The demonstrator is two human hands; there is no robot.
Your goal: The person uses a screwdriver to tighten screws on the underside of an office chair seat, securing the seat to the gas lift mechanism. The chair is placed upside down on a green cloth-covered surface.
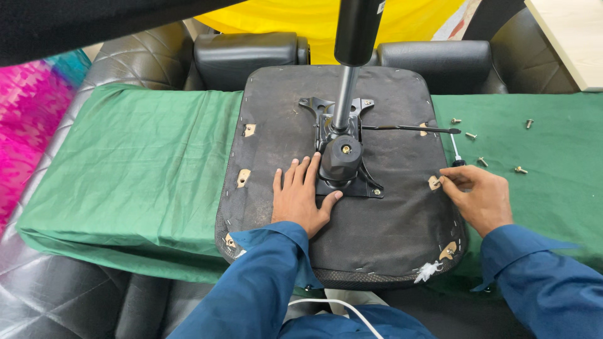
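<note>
Upturned chair seat (389, 238) flat on green cloth (138, 169), black mechanism plate (342, 157) bolted at centre. Left hand (301, 198) pressed flat on seat beside plate, fingers spread. Right hand (477, 194) at seat's right edge, fingers pinched on screwdriver (455, 154). Loose bolts (496, 147) scattered nearby.

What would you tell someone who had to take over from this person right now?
Left hand: flat and open on the underside of the chair seat, thumb against the black metal bracket at its middle.
Right hand: fingers pinched around a screwdriver at the seat's right edge.
The seat lies upside down on a green cloth, the post sticking up from the bracket.
Loose screws lie on the cloth to the right.
Done: the bracket sits on the seat. Left: those loose screws aren't in anything yet; whether the bracket is fastened I cannot tell.
</note>
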